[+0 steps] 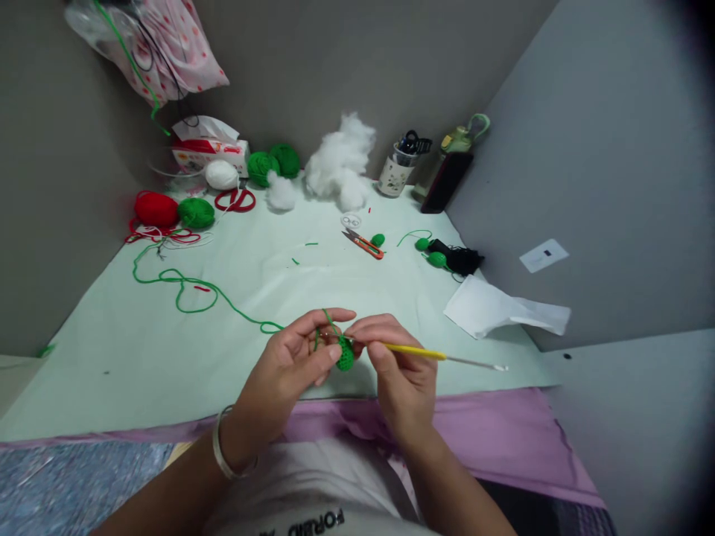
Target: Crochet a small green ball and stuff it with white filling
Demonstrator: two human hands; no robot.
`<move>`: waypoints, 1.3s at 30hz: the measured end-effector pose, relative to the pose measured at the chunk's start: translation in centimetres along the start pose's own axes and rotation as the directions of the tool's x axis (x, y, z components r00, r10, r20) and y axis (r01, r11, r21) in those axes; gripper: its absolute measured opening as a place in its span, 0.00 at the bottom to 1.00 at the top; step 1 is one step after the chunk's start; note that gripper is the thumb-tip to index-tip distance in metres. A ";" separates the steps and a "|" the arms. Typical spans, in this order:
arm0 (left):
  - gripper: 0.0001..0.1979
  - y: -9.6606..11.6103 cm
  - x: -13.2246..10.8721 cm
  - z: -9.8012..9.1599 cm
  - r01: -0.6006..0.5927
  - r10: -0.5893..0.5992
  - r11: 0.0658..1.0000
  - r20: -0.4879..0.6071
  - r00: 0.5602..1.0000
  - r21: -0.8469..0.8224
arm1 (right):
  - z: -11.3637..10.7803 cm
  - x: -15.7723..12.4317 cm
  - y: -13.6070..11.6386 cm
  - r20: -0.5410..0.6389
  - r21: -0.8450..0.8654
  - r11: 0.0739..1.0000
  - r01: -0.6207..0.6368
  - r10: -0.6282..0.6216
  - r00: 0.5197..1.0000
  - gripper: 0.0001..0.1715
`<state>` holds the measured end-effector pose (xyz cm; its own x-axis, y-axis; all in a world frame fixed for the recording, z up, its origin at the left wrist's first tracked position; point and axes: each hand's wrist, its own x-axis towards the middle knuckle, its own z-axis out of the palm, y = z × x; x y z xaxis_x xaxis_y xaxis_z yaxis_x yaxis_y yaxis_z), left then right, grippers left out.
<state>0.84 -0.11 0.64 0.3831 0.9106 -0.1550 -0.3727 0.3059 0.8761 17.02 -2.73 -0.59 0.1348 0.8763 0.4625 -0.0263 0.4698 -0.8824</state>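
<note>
My left hand (296,357) pinches a small green crocheted piece (345,356) between thumb and fingers, with green yarn looped over the index finger. My right hand (394,357) grips a yellow-handled crochet hook (424,352) whose metal end points right; its tip sits at the green piece. A green yarn strand (184,283) trails from the work leftward across the pale green table cover (112,350) toward a green yarn ball (196,213).
At the back lie a red yarn ball (156,209), red scissors (235,199), white stuffing (342,164), a tissue box (209,149) and a cup of tools (398,171). Orange snips (363,243), small green pieces (436,258) and white paper (503,307) lie right.
</note>
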 end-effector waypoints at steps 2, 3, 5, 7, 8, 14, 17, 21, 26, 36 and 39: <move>0.17 -0.4 -0.1 0.1 -0.047 0.051 0.995 -0.044 0.998 0.089 | 0.0 -0.4 0.3 0.030 -0.135 0.989 0.059 -0.056 0.998 0.16; 0.18 -0.6 -0.1 0.1 -0.060 0.067 0.992 -0.065 0.996 0.107 | -0.1 -0.7 0.4 0.057 -0.229 0.967 0.112 -0.102 0.993 0.18; 0.21 -0.6 -0.1 0.2 -0.054 0.058 0.997 -0.068 0.996 0.053 | -0.5 -1.2 0.5 0.171 -0.413 0.871 0.267 -0.214 0.962 0.25; 0.22 -0.5 0.1 0.0 0.033 -0.034 0.995 -0.009 0.999 -0.093 | -0.8 -1.4 0.5 0.242 -0.482 0.804 0.350 -0.261 0.934 0.28; 0.21 -0.3 0.2 -0.1 0.091 -0.087 0.981 0.030 0.996 -0.172 | -0.9 -1.3 0.4 0.216 -0.464 0.823 0.328 -0.254 0.943 0.26; 0.13 -0.1 0.5 -0.4 0.144 -0.121 0.954 0.102 0.987 -0.261 | 0.0 -0.1 0.1 -0.072 0.052 0.998 -0.024 0.027 0.997 0.11; 0.17 -0.5 0.2 -0.3 0.062 -0.054 0.992 0.082 0.995 -0.108 | 0.4 0.0 0.4 -0.028 0.059 0.997 -0.045 0.047 0.998 0.09; 0.21 -0.7 -0.3 -0.3 0.038 -0.039 0.999 0.092 0.995 0.015 | 0.0 -0.1 0.9 -0.023 0.138 0.980 -0.145 0.149 0.989 0.08; 0.20 -0.4 -0.5 -0.2 0.021 -0.021 0.999 0.003 1.000 0.028 | -0.5 0.3 0.8 -0.036 0.279 0.925 -0.259 0.280 0.959 0.09; 0.20 -0.6 -0.2 -0.6 -0.050 0.050 0.988 0.006 0.999 0.145 | -1.3 0.5 0.2 0.058 0.211 0.953 -0.216 0.209 0.976 0.11; 0.19 -0.4 -0.3 -0.3 -0.091 0.104 0.959 -0.033 0.994 0.269 | -1.6 0.2 -0.4 0.084 -0.002 0.998 -0.067 0.067 0.994 0.12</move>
<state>0.58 -0.45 0.21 0.3140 0.9462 -0.0783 -0.1653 0.1358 0.9768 18.68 -2.95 -0.31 0.0488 0.9115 0.4084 -0.0330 0.4102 -0.9114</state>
